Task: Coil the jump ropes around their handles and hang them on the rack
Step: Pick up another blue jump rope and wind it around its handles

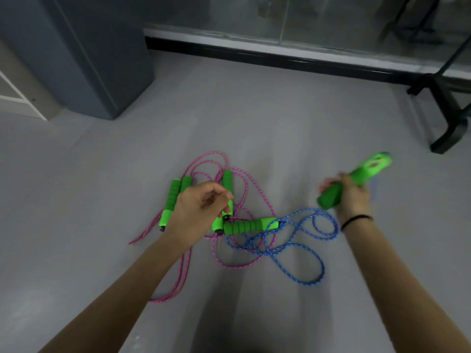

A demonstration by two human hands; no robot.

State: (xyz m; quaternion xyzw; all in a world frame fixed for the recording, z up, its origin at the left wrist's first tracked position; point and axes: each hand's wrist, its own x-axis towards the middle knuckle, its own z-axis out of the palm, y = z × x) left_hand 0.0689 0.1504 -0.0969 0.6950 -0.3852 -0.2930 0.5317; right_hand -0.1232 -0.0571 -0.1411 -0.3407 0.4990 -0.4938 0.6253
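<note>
Looking down at a grey floor (280, 118), two bare forearms reach forward. The right hand (353, 197) is wrapped firmly round a green handle (331, 197), raised off the floor at the right and blurred; the handle's far end tilts up and away to the right. The left hand (201, 207) hovers over the tangle at centre, fingers curled, thumb and forefinger close together; whether they pinch anything cannot be told. Beneath it pink ropes (244, 184) lie in loose loops, trailing left and back toward the viewer; a blue rope (305, 250) loops just to their right, crossing them. Two foam handles (173, 197) lie side by side at the tangle's left edge; a third handle (227, 182) shows just beyond the left fingers; a fourth handle (249, 226) lies crosswise where pink meets blue. Open floor surrounds the ropes on every side; a dark cabinet (89, 59) stands far left; a glass wall (280, 21) with a black base rail runs across the back; a black stand foot (448, 123) sits at the right edge, well apart from the ropes.
</note>
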